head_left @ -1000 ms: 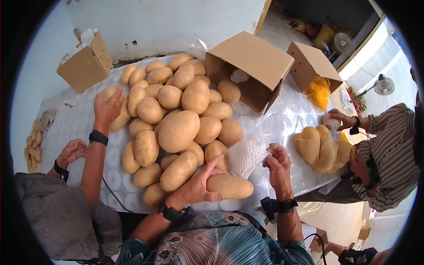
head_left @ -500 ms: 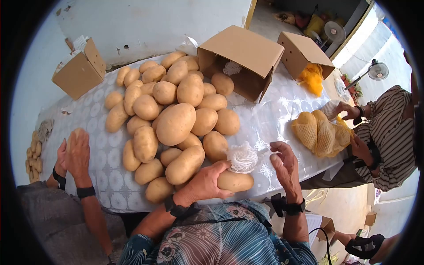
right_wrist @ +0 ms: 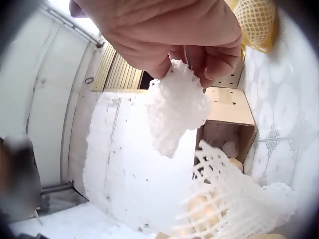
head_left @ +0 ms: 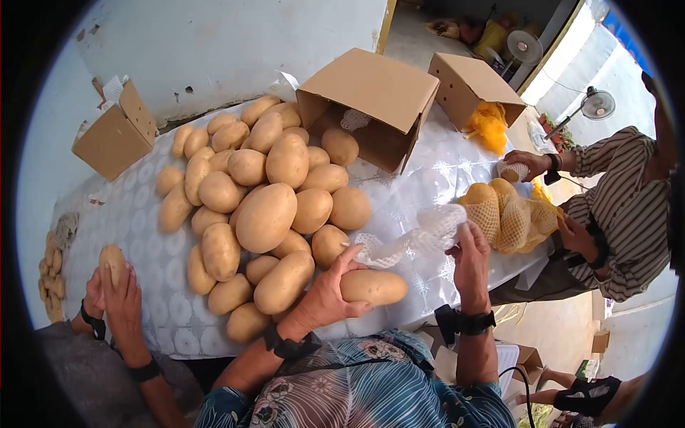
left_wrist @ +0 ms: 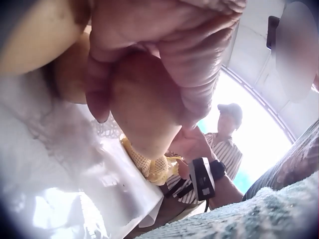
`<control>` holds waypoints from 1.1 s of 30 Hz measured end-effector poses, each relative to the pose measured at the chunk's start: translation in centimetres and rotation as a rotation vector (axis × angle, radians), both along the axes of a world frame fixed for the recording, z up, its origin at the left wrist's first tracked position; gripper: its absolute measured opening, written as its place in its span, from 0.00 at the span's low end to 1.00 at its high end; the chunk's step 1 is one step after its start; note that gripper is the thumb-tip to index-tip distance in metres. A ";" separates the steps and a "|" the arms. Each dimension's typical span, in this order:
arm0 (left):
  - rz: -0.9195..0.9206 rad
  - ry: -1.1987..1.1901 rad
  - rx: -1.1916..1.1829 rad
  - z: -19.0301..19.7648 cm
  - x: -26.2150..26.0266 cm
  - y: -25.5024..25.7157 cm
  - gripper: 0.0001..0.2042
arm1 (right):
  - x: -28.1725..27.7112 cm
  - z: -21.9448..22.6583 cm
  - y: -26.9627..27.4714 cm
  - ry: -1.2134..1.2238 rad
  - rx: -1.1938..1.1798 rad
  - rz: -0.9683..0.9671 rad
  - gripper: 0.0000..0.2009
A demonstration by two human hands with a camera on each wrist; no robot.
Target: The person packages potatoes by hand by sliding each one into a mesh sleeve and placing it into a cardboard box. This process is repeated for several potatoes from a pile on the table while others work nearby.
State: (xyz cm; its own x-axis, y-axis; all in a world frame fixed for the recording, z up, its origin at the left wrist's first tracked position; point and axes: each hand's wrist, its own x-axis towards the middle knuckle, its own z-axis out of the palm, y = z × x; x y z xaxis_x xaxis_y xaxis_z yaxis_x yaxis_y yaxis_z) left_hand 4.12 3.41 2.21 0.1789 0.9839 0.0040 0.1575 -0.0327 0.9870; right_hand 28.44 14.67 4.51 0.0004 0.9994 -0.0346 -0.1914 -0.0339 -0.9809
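In the head view my left hand grips a long potato at the table's front edge, thumb and fingers around one end. The left wrist view shows that potato close up under the fingers. To the right, my right hand pinches one end of a white foam net sleeve, which stretches across toward the left hand's fingertips above the potato. In the right wrist view the bunched sleeve end hangs from my fingertips, and loose white netting spreads below it.
A heap of potatoes lies left of my hands. Behind stand an open cardboard box and another box with orange netting. At right, a person in a striped shirt handles netted potatoes; at left, another person's hands hold a potato.
My right hand, apart from the bunched foam sleeve half a second ago, now pinches it and has drawn it out to the right. My left hand keeps hold of the potato.
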 end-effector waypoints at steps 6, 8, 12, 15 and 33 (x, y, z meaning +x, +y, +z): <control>-0.289 -0.290 -0.149 2.5 -0.6 -0.1 0.56 | -1.7 -1.0 -1.8 -0.016 0.049 0.142 0.07; -0.317 -0.349 -0.169 3.0 0.0 -0.3 0.57 | -2.8 -0.8 -2.6 -0.005 0.052 0.187 0.08; -0.210 -0.217 -0.111 1.9 0.4 0.0 0.53 | -4.2 -0.2 -3.8 0.051 -0.003 0.315 0.07; -0.143 -0.056 0.064 0.9 0.1 0.1 0.44 | -3.9 -0.7 -3.7 0.061 -0.087 0.354 0.10; -0.107 0.055 0.179 0.0 -0.7 -1.4 0.33 | -1.1 -1.2 -3.1 0.283 -0.193 0.240 0.06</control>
State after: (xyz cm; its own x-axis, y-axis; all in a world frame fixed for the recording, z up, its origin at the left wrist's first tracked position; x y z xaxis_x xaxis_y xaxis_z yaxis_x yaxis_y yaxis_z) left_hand 3.39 2.06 2.23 0.2867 0.9438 0.1647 0.1973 -0.2264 0.9538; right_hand 27.31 11.53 3.27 -0.2682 0.9452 -0.1861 -0.4169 -0.2880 -0.8621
